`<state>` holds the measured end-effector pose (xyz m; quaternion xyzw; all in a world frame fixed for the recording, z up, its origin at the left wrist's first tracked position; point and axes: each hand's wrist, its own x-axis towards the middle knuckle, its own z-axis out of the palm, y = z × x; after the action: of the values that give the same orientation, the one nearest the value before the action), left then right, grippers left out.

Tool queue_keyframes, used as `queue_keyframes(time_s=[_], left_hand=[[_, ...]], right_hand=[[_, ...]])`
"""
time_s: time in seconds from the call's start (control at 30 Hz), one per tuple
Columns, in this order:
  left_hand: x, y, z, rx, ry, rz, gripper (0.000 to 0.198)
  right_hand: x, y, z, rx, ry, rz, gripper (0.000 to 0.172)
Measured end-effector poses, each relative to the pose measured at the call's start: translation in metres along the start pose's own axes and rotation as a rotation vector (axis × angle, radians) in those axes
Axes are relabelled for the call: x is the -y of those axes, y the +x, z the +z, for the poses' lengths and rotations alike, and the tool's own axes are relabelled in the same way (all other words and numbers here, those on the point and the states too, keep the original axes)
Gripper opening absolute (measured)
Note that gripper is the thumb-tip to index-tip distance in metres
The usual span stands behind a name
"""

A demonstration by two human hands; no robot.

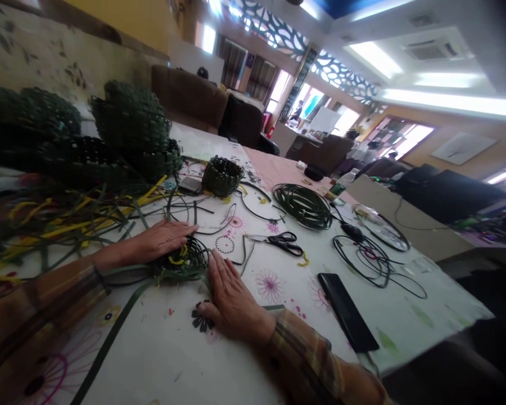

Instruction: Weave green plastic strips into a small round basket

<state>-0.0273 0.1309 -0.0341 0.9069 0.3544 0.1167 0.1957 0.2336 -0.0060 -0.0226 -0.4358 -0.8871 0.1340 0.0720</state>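
Observation:
My left hand (160,239) lies flat with fingers stretched out, resting on the far edge of a small, flat coil of dark green woven strips (183,261) with a bit of yellow in it. My right hand (230,298) lies flat on the flowered tablecloth (278,281), its fingertips touching the near right side of the same coil. Neither hand grips anything. A long green strip (109,337) trails from the coil toward me.
Black-handled scissors (280,242) lie right of the coil, a black phone (348,312) near the table's right edge. A small woven basket (222,175), a green strip coil (303,205), black cords (371,259), loose green and yellow strips (67,219) and stacked green baskets (130,129) surround them.

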Motion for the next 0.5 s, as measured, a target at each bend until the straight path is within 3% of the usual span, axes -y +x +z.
queue_keyframes(time_s=[0.17, 0.33, 0.5], left_hand=[[-0.008, -0.002, -0.006, 0.036, -0.116, -0.048, 0.060], [-0.022, 0.001, -0.009, 0.023, 0.010, -0.141, 0.058], [-0.016, -0.003, -0.003, -0.055, 0.075, -0.054, 0.059]], right_hand=[[0.001, 0.001, -0.005, 0.045, -0.005, 0.009, 0.102], [0.001, 0.002, -0.004, 0.042, -0.005, 0.014, 0.103], [0.002, 0.001, -0.003, 0.011, 0.034, 0.035, 0.094]])
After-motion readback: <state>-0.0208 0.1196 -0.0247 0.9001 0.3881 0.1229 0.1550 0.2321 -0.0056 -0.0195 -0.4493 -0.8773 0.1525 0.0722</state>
